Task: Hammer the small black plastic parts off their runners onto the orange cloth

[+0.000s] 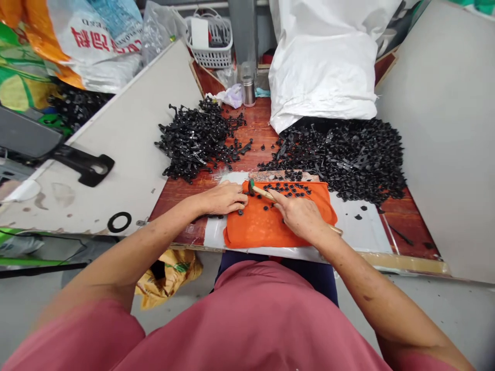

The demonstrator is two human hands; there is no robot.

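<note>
My right hand [303, 215] is wrapped round the light wooden handle of a small hammer [263, 193]. The hammer's dark head, with green on it, hovers or rests near the upper left of a folded orange cloth [255, 232]; I cannot tell if it touches. At the cloth's left edge lies my left hand [223, 198], its fingers curled close together, and whatever they hold is hidden. Small round black plastic pieces [292, 188] are scattered over the cloth, mostly along its top, with one just below the left fingertips.
A heap of black branching plastic parts [193, 136] lies at the left, and a wide black heap [348, 157] at the right spills from beneath a white sack [323, 67]. Pale side panels [444, 129] flank the red-brown table [257, 123]. A metal flask [248, 90] stands behind.
</note>
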